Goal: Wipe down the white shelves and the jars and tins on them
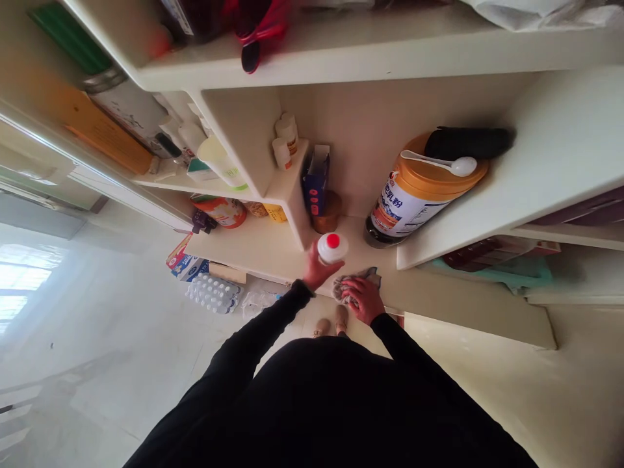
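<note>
**Red-capped white bottle aloft, crumpled grey cloth pressed down**

At the far left, a bright window lights a pale floor. On that floor, near the foot of the shelving, lies a shrink-wrapped pack of small water bottles, with a blue-and-white printed carton just beside it. On the low cream shelf sits a round jar with an orange label. Small white plastic bottles stand on the shelf above.

The person's black-sleeved left hand is closed in a narrow grip around the body of the bottle, holding it just off the shelf, red cap upward. Behind the bottle stand a slim blue cardboard box and a round brown container.

The right hand lies with its fingers curled over the cloth, which is bunched on the shelf's front edge. Beige slippers show on the floor below the hands.

Further right stands a large milk-powder tin with a white label and an orange lid. A white plastic scoop and a black cylindrical case rest on the lid. At the far right, dark red packets lie on a lower shelf.
</note>
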The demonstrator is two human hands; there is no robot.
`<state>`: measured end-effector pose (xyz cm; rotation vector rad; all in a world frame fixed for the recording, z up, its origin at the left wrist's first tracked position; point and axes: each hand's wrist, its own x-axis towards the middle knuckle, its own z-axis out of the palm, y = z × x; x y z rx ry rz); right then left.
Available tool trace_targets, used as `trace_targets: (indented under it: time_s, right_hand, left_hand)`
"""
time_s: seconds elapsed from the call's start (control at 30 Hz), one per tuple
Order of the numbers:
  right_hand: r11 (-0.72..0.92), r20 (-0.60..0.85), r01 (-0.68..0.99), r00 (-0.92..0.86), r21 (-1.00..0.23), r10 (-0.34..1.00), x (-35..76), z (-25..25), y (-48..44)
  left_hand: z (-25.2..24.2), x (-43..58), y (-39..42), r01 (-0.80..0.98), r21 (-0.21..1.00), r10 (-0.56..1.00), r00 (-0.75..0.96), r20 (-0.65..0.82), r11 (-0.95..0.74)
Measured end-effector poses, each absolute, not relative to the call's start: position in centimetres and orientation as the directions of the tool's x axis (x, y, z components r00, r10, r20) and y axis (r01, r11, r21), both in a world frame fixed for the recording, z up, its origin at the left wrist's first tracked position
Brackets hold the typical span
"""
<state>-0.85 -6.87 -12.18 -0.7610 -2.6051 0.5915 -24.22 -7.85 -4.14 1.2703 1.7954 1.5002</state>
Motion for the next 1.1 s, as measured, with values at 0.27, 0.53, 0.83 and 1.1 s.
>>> trace_targets:
  time_s: [0.27,0.53,0.83,1.1]
  right_hand:
    - [0.763,0.233,0.406,-0.786,-0.503,0.572,-1.1,-12.1,-6.7]
    - [0.759,0.252,0.388,-0.78,-0.522,0.572,-1.3,-12.2,-6.6]
    - [0.751,0.229,0.395,-0.786,-0.529,0.575,-1.2,-12.1,-6.5]
    - [0.752,0.243,0.394,-0.779,-0.528,0.578,-1.1,-11.9,-6.6]
  left_hand:
    - [-6.8,-21.3,1.6,0.343,0.939,0.836,-0.517,0.181,0.008]
    - [-7.0,-20.9,3.8,0.323,0.946,0.797,-0.579,0.171,0.031]
    - [-6.4,-19.7,4.0,0.271,0.957,0.788,-0.61,0.088,0.102]
    - [-7.0,-19.1,4.6,0.251,0.966,0.763,-0.636,0.11,0.069]
